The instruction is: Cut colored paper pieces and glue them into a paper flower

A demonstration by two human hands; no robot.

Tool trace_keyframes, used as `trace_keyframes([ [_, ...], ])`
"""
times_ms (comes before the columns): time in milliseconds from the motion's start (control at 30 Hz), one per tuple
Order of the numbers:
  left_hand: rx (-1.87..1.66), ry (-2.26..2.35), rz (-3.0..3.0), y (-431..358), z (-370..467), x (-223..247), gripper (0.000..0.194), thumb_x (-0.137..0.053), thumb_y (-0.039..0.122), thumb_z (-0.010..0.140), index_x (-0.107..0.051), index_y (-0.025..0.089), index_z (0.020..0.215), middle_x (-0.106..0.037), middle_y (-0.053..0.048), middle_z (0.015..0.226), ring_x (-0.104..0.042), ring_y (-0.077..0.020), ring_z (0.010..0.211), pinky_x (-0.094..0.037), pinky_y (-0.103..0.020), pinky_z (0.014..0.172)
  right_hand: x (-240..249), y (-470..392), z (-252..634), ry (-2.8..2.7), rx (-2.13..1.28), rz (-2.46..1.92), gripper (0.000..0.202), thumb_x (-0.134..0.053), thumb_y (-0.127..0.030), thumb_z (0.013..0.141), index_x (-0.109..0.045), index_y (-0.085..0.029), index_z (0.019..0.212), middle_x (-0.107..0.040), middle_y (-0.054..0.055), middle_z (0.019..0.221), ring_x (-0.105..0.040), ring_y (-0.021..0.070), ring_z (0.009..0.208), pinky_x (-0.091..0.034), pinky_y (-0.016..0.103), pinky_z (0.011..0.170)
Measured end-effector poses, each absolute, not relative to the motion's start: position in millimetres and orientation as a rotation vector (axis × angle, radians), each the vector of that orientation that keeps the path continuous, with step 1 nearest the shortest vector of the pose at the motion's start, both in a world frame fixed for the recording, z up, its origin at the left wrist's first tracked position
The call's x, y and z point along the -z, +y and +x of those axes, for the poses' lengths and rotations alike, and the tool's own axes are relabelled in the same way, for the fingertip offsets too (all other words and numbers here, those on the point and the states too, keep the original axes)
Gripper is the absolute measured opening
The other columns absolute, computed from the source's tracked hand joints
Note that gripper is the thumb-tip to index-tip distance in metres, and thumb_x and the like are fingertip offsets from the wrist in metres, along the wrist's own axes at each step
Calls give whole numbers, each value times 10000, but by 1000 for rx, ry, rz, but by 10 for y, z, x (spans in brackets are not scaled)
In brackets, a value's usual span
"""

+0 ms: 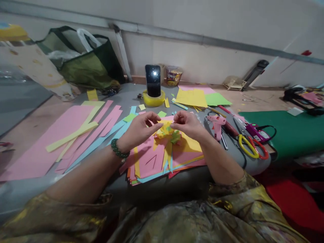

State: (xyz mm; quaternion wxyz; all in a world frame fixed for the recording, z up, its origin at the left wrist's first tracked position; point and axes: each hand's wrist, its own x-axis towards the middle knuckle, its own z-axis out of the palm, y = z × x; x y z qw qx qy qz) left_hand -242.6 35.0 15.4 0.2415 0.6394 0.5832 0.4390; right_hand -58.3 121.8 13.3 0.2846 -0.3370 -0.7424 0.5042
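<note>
Your left hand (143,129) has its fingers half curled, and it takes one edge of the yellow paper flower (165,131) between thumb and forefinger; your right hand (188,125), bent in the same way, takes the opposite edge. How firmly they press, you cannot tell from this view. The flower is in front of you, above a stack of coloured paper (141,153) near the front edge of the desk (126,92).

To your left lie a big pink sheet (58,125) and many strips of pink, pale yellow and blue. Beyond your hands, a phone (153,81) stands upright in a yellow ring (154,98), with a printed cup (173,76) just behind it on the right. Near your right forearm are a pink glue gun (216,125), scissors (253,150) with yellow and red handles, and a purple device (257,132) showing a green light.

The flower looks crumpled and many-layered, with a green paper piece (175,137) at its lower right side. On the cup there is some lettering, but it is too small to read.
</note>
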Motion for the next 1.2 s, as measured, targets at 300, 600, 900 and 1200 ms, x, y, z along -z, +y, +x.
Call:
trace_keyframes([
  [300, -880, 1840, 2049, 334, -2406, -48, 187, -520, 223, 821, -687, 171, 884, -669, -41, 814, -590, -156, 664, -458, -283, 618, -149, 1122, -612, -2402, -945, -1294, 149, -670, -105, 745, -565, -198, 795, -635, -10, 712, -594, 135, 639, -412, 246, 566],
  [600, -681, 1852, 2188, 300, -2359, -65, 343, -501, 168, 795, -783, 205, 987, -656, -55, 855, -603, -198, 788, -451, -317, 706, -168, 1085, -667, -2570, -648, -1440, 158, -651, -134, 785, -613, -210, 918, -721, 12, 860, -639, 169, 770, -363, 259, 609],
  [900, -255, 1853, 2296, 245, -2241, -132, 336, -501, 264, 904, -792, 294, 1068, -634, -64, 901, -606, -219, 798, -399, -306, 612, -178, 1035, -687, -2593, -638, -1418, 194, -597, -81, 787, -585, -223, 919, -723, -22, 788, -607, 146, 641, -306, 263, 574],
  [1200, -160, 1813, 2394, 246, -2216, -92, 306, -500, 227, 887, -803, 269, 870, -591, -74, 822, -574, -227, 756, -362, -300, 566, -105, 1041, -703, -2642, -450, -1373, 213, -604, -95, 785, -607, -227, 951, -706, 20, 789, -618, 205, 760, -283, 288, 588],
])
